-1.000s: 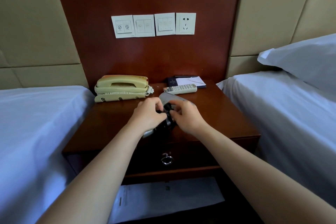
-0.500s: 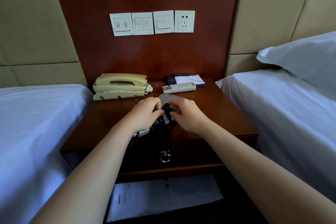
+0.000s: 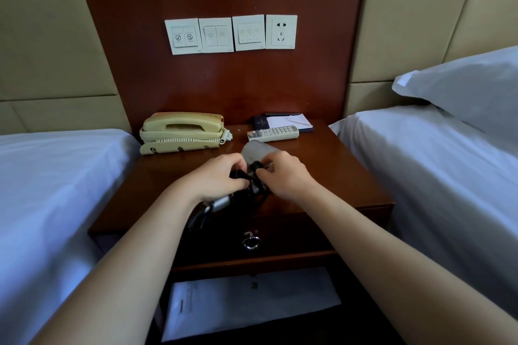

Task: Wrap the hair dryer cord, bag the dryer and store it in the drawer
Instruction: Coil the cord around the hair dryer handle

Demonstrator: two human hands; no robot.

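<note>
A black and silver hair dryer [image 3: 217,203] lies on the wooden nightstand [image 3: 336,176] near its front edge, its end hanging over the edge. My left hand [image 3: 218,176] grips the dryer body and the bunched black cord [image 3: 253,169]. My right hand [image 3: 283,173] pinches the cord beside it. A grey translucent bag [image 3: 255,150] lies just behind both hands. The drawer [image 3: 294,235] with a metal ring pull [image 3: 251,242] is closed below.
A beige telephone [image 3: 182,131] sits at the back left, a white remote [image 3: 273,133] and a notepad [image 3: 291,122] at the back right. Beds flank the nightstand on both sides. A white sheet of paper [image 3: 252,300] lies on the lower shelf.
Both hands have shifted slightly while working the cord around the dryer; the dryer's end now shows more over the nightstand's front edge.
</note>
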